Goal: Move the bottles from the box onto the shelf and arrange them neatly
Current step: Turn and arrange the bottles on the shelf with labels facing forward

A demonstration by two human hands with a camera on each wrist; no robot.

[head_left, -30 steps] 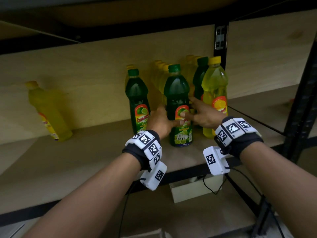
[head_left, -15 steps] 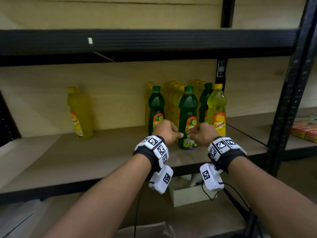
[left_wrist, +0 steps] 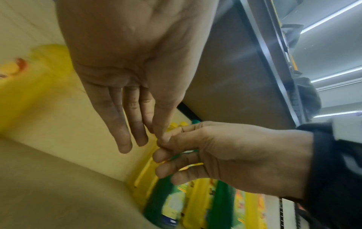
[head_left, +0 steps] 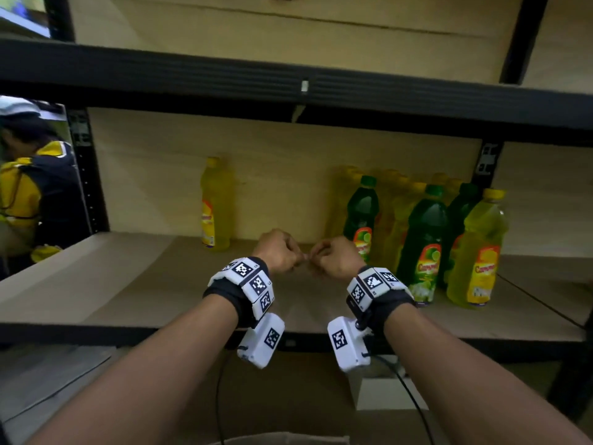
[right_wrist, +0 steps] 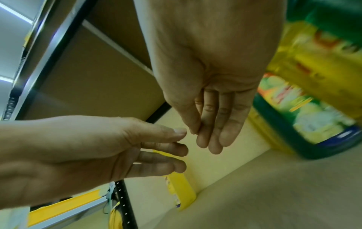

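Observation:
On the wooden shelf [head_left: 134,284], green and yellow bottles stand grouped at the right. A green bottle [head_left: 423,242] and a yellow bottle [head_left: 478,252] are in front, with two more green ones and several yellow ones behind. One yellow bottle [head_left: 215,203] stands alone further left by the back panel. My left hand [head_left: 279,255] and right hand [head_left: 333,258] hover over the shelf to the left of the group, fingertips meeting, holding nothing. The left wrist view shows the left hand [left_wrist: 137,139] with relaxed fingers, its thumb touching the right hand [left_wrist: 215,155]. The right hand [right_wrist: 209,139] is empty too.
A dark shelf beam [head_left: 288,88] runs overhead. A black upright post [head_left: 487,162] stands behind the bottle group. A person in a yellow and dark jacket [head_left: 32,194] is at the far left. A white box [head_left: 385,393] and cables sit below the shelf.
Both hands let go of the front green bottle and drew back to the left, meeting fingertip to fingertip. The view swung left and away, showing more of the shelf.

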